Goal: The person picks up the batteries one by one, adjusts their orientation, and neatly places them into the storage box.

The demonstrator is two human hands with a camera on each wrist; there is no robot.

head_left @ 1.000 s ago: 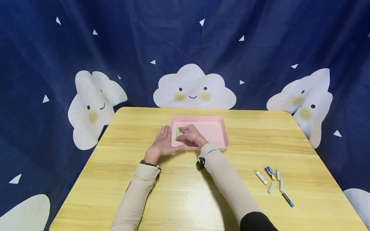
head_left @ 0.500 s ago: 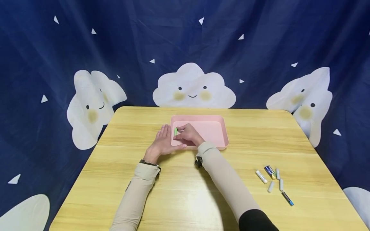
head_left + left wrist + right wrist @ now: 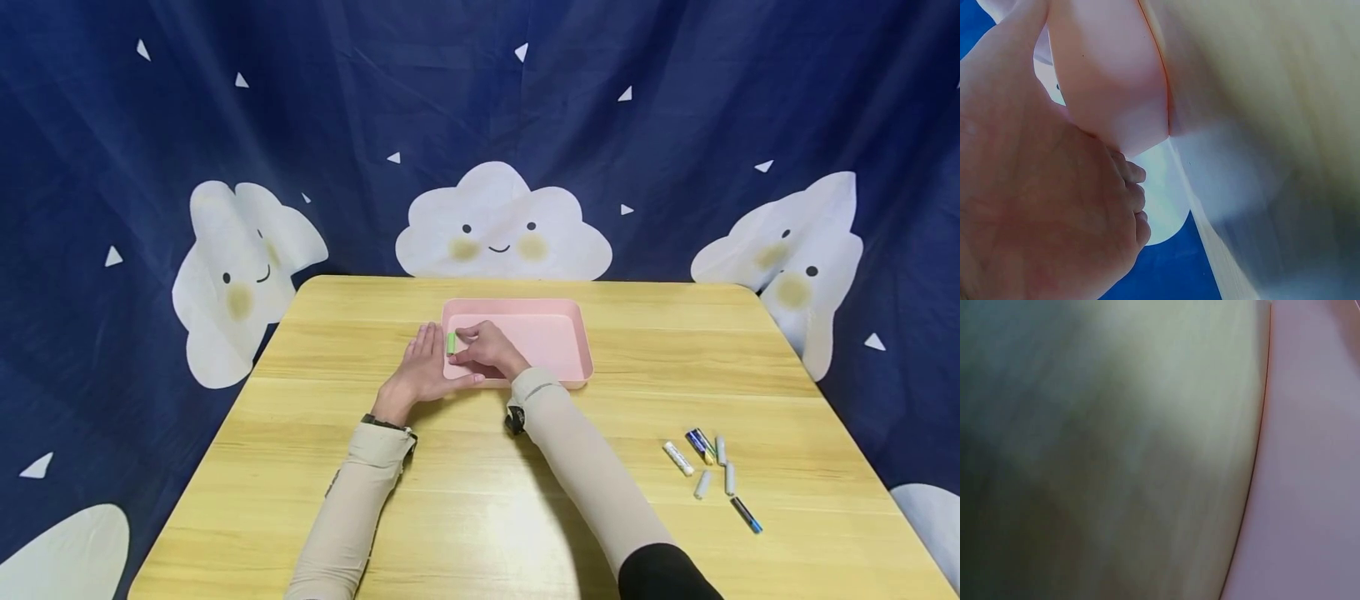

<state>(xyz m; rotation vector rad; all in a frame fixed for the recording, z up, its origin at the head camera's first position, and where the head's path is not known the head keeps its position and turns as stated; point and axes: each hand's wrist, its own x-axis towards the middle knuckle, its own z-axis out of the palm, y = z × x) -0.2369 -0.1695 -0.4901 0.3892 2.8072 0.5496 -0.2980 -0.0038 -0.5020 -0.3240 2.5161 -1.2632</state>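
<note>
A shallow pink tray (image 3: 540, 346) sits near the back of the wooden table. My right hand (image 3: 491, 346) reaches into its left part and pinches a small green battery (image 3: 451, 344) by its ends, thumb nearer me. The battery lies lengthwise along the tray's left wall. Outside that wall, my left hand (image 3: 425, 367) rests with straight fingers against the tray and its thumb along the front rim. In the left wrist view, the palm (image 3: 1041, 194) is beside the tray's outer wall (image 3: 1113, 75). The right wrist view shows only the tray wall (image 3: 1310, 475) and blurred tabletop.
On the right of the table lies a loose group of batteries: a white one (image 3: 678, 458), a blue one (image 3: 699, 447), several grey ones (image 3: 730, 479) and a dark one with a blue end (image 3: 746, 515). A navy curtain (image 3: 480, 100) with clouds hangs behind the table.
My right hand has moved slightly left with the green battery, bringing it from inside the tray up to the left wall. The left hand has stayed in place.
</note>
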